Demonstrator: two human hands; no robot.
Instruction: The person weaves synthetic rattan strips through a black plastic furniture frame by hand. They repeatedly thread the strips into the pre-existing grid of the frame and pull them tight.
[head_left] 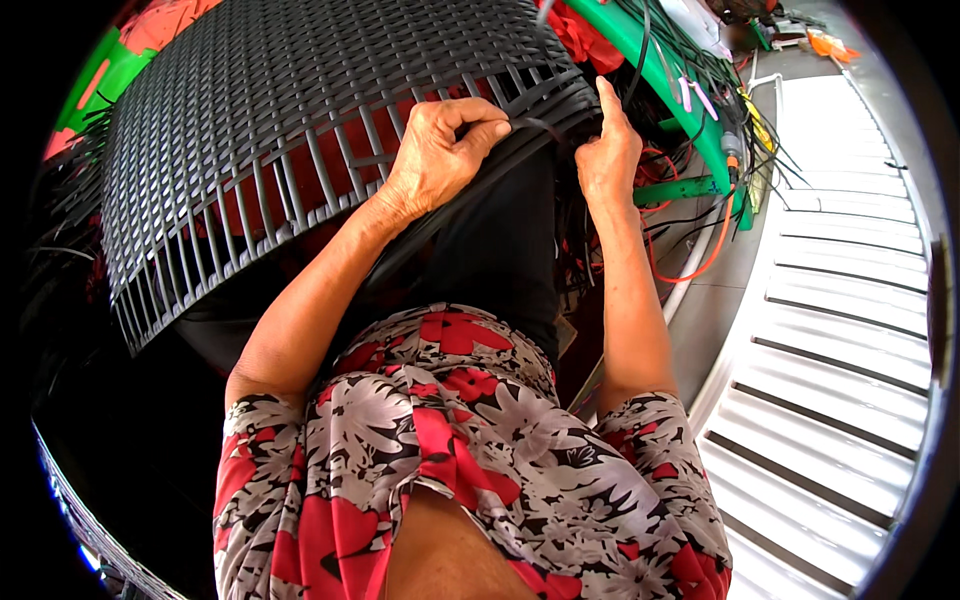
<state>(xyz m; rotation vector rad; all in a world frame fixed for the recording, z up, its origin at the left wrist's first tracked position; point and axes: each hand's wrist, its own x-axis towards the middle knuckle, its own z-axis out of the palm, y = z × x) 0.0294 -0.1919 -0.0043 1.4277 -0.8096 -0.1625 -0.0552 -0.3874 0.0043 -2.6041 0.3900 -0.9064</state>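
Worn on the upper body: a loose shirt (560, 440), pale grey, printed with large flowers in red, white-grey and black; cloth creased across the front. Left sleeve (262, 455) and right sleeve (655, 450) are short, same print, ending near the elbows. Neckline (462, 492) open. Below: plain black trousers (500, 250). Forearms (632, 310), left hand (445, 155) and right hand (607, 160) bare.

Woven panel (330, 90): far left; I can't read any lettering on it from here.
Floral blouse (460, 430): near; its print shows flowers, with no words I can pick out.
Green frame (612, 28): far right; no readable sign.
White slatted surface (845, 340): right; no legible number.
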